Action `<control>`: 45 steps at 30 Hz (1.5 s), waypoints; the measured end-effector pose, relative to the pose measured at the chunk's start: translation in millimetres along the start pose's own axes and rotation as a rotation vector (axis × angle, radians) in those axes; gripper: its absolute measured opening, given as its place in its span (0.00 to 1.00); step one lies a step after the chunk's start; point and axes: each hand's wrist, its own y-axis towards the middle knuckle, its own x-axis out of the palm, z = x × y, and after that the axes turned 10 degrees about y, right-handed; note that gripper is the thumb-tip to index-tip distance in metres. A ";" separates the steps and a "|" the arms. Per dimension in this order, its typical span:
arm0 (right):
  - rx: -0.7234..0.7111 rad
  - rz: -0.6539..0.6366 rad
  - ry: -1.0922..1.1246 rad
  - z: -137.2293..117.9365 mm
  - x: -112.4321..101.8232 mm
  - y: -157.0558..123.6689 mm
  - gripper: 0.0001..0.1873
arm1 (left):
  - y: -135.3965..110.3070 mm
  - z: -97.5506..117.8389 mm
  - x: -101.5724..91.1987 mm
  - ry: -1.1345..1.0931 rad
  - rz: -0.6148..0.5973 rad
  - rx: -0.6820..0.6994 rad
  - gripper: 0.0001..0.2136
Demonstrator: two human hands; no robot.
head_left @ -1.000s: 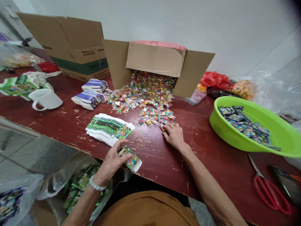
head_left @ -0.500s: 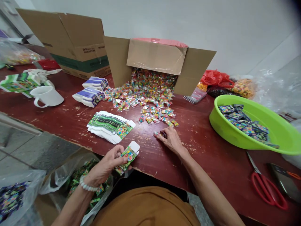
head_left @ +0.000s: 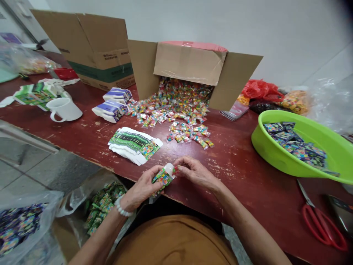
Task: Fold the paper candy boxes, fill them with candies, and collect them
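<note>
Fingers of the left hand (head_left: 143, 187) wrap a green carton (head_left: 163, 176) at lower centre, above the table (head_left: 242, 173) edge. The right hand (head_left: 197, 173) pinches a candy (head_left: 175, 169) at its open end. The carton looks light, thin and easily crushed, so it is best held by its side edges.

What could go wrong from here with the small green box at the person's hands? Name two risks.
The small box sits in the left hand just over the table edge, so sweets pinched by the right hand might fall past it. The box's thin open end could crease.
</note>
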 end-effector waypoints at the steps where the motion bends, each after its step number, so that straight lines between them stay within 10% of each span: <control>1: -0.016 -0.027 -0.057 -2.9 0.8 0.7 0.06 | 0.4 0.4 2.0 0.006 -0.006 0.009 0.17; 8: 0.040 0.077 0.036 -1.5 19.6 4.5 0.15 | 0.0 -12.2 17.4 -0.317 -0.135 -0.023 0.18; 20: -0.009 0.442 0.237 0.6 21.8 12.9 0.10 | -7.4 -13.9 16.7 -0.296 -0.018 0.029 0.19; 45: -0.066 0.531 0.303 -2.2 24.3 3.5 0.11 | -8.0 -11.0 23.7 -0.316 -0.005 0.006 0.20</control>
